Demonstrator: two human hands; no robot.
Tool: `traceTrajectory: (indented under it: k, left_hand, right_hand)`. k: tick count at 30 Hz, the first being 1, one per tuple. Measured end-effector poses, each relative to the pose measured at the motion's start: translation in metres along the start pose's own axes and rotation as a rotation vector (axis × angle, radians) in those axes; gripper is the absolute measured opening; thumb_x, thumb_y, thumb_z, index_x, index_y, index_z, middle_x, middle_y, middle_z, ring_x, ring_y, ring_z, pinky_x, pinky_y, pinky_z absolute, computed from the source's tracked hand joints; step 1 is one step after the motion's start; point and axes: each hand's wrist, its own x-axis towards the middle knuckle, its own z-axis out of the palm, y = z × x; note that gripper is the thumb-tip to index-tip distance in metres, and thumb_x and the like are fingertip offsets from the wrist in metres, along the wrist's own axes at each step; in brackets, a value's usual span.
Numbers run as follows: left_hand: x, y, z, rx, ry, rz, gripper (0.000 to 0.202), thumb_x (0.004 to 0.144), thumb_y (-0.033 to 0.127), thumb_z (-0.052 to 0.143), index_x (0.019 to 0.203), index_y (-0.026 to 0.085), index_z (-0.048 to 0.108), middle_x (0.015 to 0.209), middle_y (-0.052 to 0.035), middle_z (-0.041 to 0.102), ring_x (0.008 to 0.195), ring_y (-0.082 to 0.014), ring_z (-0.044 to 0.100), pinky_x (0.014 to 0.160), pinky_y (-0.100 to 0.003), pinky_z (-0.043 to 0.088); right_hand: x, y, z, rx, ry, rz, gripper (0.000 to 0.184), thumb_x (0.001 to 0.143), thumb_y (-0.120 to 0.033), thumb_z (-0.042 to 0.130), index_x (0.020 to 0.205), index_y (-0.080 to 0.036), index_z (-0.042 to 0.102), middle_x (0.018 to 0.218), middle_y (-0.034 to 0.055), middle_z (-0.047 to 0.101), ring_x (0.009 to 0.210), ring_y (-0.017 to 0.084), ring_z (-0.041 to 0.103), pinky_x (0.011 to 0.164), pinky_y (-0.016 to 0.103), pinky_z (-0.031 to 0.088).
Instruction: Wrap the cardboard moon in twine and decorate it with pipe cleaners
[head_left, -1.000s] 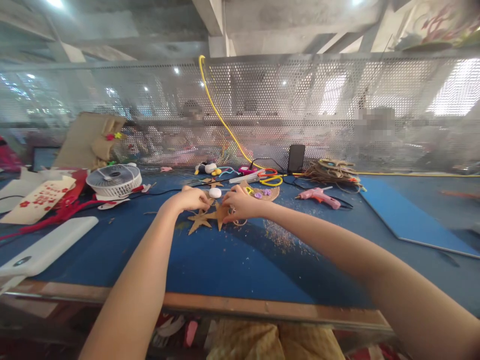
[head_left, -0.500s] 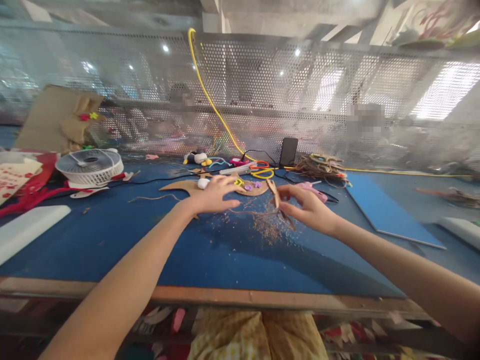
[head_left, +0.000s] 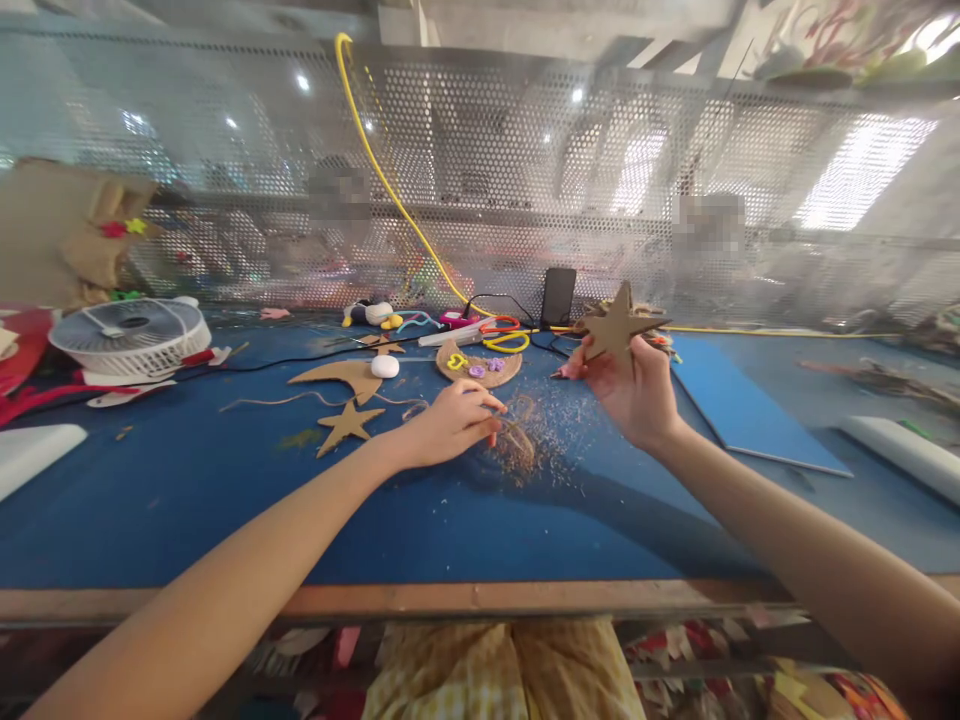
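Observation:
My right hand (head_left: pixel 634 385) is raised above the blue table (head_left: pixel 225 500), fingers closed on a brown cardboard star (head_left: pixel 619 322) held upright. My left hand (head_left: pixel 450 425) rests low on the table with its fingers curled and pinched on a thin brown string (head_left: pixel 315 400) that trails left. A second cardboard star (head_left: pixel 346 424) lies flat just left of that hand. Behind it lie a cardboard crescent (head_left: pixel 337 376) with a small white oval piece (head_left: pixel 385 366) and a round cardboard piece (head_left: pixel 478 365) bearing purple and yellow bits.
A white desk fan (head_left: pixel 131 335) stands at the left, with red paper beside it. Scissors with orange and yellow handles (head_left: pixel 502 334), a black phone (head_left: pixel 559 296), a twine bundle and a blue board (head_left: pixel 742 420) lie farther back. Brown crumbs (head_left: pixel 540 450) are scattered mid-table. A perforated metal screen closes the back.
My right hand has lifted one cardboard star off the table and turned it upright, moving right. My left hand slid right and down onto the string. The view shifted right.

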Motion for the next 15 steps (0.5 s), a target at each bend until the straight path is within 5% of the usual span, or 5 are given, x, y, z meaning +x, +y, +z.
traceTrajectory:
  k: [4,7,10,15]
  left_hand:
    - [-0.007,-0.004,-0.019,0.044,-0.007,-0.052,0.045,0.101,0.042,0.040,0.076,0.021,0.071,0.129,-0.0048,0.063,0.130,-0.0261,0.041,0.112,-0.046,0.031]
    - [-0.011,-0.006,-0.034,0.056,-0.051,-0.082,0.044,0.101,0.041,0.041,0.074,0.021,0.070,0.135,-0.0039,0.059,0.133,-0.0257,0.037,0.113,-0.046,0.032]
    - [-0.013,-0.001,-0.043,0.066,-0.043,-0.073,0.043,0.100,0.038,0.042,0.073,0.022,0.070,0.135,-0.0035,0.059,0.134,-0.0272,0.034,0.113,-0.050,0.032]
    - [-0.007,0.021,-0.031,0.128,0.053,0.040,0.035,0.100,0.035,0.045,0.086,0.022,0.074,0.137,-0.0051,0.057,0.133,-0.0286,0.035,0.113,-0.051,0.034]
  right_hand:
    - [-0.006,0.009,-0.021,-0.730,-0.408,-0.225,0.024,0.080,-0.044,0.065,0.091,-0.023,0.070,0.096,0.0071,0.068,0.103,0.029,0.056,0.096,0.049,0.044]
    - [-0.014,0.021,-0.018,-1.025,-0.515,-0.288,0.027,0.078,-0.046,0.071,0.092,-0.023,0.073,0.102,0.0088,0.070,0.110,0.034,0.051,0.101,0.056,0.039]
    - [-0.020,0.026,-0.006,-1.017,-0.425,-0.246,0.039,0.082,-0.055,0.068,0.105,-0.024,0.074,0.117,0.0096,0.068,0.114,0.035,0.049,0.103,0.060,0.036]
    - [-0.028,0.017,0.023,-0.643,-0.278,-0.171,0.043,0.083,-0.051,0.070,0.119,-0.028,0.069,0.121,0.0088,0.068,0.114,0.030,0.051,0.102,0.053,0.043]
